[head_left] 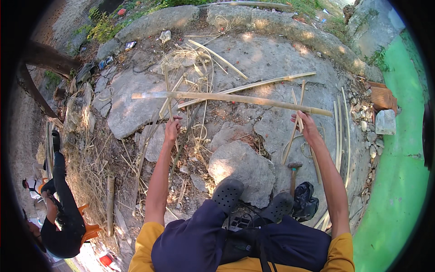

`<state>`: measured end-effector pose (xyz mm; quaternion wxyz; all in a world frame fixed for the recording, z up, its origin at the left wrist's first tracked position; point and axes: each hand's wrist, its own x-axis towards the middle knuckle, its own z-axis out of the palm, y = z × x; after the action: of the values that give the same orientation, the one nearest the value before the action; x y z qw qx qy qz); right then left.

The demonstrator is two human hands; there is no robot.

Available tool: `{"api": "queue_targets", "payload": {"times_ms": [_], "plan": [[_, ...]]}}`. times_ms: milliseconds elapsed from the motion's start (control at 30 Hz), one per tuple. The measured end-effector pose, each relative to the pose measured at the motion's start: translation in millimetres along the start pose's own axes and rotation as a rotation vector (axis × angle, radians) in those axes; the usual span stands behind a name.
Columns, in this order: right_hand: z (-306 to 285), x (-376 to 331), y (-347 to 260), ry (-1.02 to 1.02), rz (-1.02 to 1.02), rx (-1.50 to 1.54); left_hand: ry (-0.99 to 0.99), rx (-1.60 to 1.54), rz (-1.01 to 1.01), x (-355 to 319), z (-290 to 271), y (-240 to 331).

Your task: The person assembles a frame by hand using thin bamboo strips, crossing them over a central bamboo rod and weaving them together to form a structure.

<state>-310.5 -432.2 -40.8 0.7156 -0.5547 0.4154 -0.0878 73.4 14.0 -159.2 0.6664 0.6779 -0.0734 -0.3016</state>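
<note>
A long flat bamboo slat stretches from left to right beyond both my hands. My left hand is closed at the lower end of a thin bamboo strip, which points away from me and crosses the slat near its left part. Just below the slat's right end, my right hand pinches a narrow bamboo strip. Another strip crosses there; whether the fingers hold it too is unclear. Beyond the slat lie a split bamboo length and a tangle of pale shavings.
A hammer and a black plastic bag lie by my right shoe. Long strips line the right side near a white block and green floor. A person sits at the left. Broken concrete is uneven.
</note>
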Motion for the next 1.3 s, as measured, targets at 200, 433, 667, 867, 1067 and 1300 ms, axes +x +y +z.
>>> {"api": "queue_targets", "payload": {"times_ms": [200, 433, 667, 867, 1067, 1300], "plan": [[0.8, 1.9, 1.7, 0.003, 0.01, -0.023, -0.016, 0.004, -0.022, -1.5, -0.7, 3.7], [4.9, 1.3, 0.6, 0.006, 0.014, -0.046, 0.0, 0.035, -0.027, -5.2, -0.3, 8.3], [1.0, 1.4, 1.8, 0.001, 0.012, -0.034, 0.005, 0.044, -0.041, -4.0, 2.3, 7.9], [2.3, 1.5, 1.2, 0.003, 0.017, -0.036, -0.009, 0.023, -0.051, -1.7, -0.5, 5.5], [2.1, 1.4, 0.9, 0.007, 0.016, -0.034, -0.011, 0.028, -0.044, -4.0, 0.8, 7.7], [2.6, -0.3, 0.3, 0.009, 0.017, -0.037, 0.006, 0.018, -0.043, -5.5, 2.9, 10.0]]}}
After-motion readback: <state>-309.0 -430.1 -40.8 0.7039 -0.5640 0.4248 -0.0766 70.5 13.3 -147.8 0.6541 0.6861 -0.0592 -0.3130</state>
